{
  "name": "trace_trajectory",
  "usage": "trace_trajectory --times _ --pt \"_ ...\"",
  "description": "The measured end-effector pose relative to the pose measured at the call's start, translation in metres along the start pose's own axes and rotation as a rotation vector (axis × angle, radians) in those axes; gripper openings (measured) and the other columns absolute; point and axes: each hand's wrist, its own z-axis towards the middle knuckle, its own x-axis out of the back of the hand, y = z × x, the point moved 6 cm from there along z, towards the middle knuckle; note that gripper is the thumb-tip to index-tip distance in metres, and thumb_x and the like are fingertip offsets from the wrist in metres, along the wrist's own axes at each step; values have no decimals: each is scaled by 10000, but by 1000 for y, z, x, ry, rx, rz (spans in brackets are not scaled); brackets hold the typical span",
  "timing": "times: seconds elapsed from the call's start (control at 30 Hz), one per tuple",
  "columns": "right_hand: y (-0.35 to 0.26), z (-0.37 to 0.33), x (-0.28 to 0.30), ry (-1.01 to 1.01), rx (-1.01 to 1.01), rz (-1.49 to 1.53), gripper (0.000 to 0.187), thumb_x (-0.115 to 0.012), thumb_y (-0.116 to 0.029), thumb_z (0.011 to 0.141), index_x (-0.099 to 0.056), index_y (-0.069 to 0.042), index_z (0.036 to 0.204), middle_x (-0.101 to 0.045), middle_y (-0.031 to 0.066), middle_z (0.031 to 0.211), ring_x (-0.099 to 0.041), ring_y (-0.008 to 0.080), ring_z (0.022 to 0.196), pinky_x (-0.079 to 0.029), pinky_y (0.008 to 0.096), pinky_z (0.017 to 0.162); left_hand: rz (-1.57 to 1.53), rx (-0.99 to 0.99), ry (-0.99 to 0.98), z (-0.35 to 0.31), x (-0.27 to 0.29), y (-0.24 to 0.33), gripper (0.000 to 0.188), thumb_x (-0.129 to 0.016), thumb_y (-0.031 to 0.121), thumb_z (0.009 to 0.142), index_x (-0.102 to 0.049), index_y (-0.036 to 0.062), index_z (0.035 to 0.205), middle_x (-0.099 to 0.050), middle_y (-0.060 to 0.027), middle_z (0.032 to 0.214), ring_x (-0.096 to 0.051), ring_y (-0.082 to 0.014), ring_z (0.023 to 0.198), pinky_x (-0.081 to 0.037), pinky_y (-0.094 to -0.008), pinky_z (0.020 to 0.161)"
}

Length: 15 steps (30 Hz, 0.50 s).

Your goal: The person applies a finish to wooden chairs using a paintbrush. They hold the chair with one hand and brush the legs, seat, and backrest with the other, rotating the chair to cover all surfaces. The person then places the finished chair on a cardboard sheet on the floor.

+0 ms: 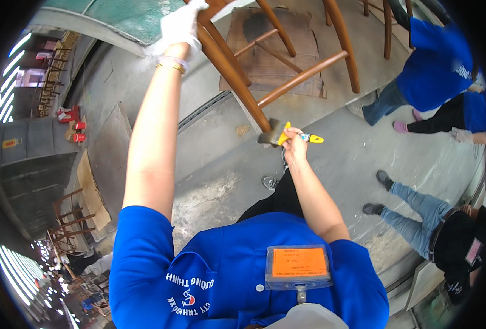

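Observation:
A brown wooden chair (238, 88) is tipped, its legs pointing partly toward me. My left hand (180, 28), in a white glove, is closed on the chair's frame at the upper left; some fingers are hidden by the wood. Bare and closed, my right hand (295, 147) grips a wide paintbrush with a yellow handle (285, 133). The brush's dark bristles touch the end of the nearest chair leg. A pen-like thing with a yellow tip (312, 138) sticks out to the right of my fingers.
A stained cardboard sheet (303, 60) lies beneath the chair. Co-workers stand at the right, one in a blue shirt (438, 63) and another in jeans (418, 211). Red containers (70, 114) are at the left, with more wooden chair frames (73, 222) lower down.

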Motion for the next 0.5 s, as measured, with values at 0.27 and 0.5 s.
trace_trajectory --times 0.27,0.5 --pt "-138 -1 -48 -193 -223 -1263 103 -774 21 811 -719 -66 808 -787 102 941 -737 221 1018 -579 374 684 -875 882 314 -46 -22 56 826 -891 319 842 -528 48 1532 -729 -172 1313 -711 -261 1143 -538 -366 1038" --pt "-338 -21 -304 -1085 446 -793 114 -811 -6 789 -705 -44 770 -742 180 1265 -695 268 1148 -541 395 978 -1489 1025 429 -71 -51 120 600 -784 137 977 -536 -9 1503 -706 -36 998 -645 -102 652 -510 -261 577"
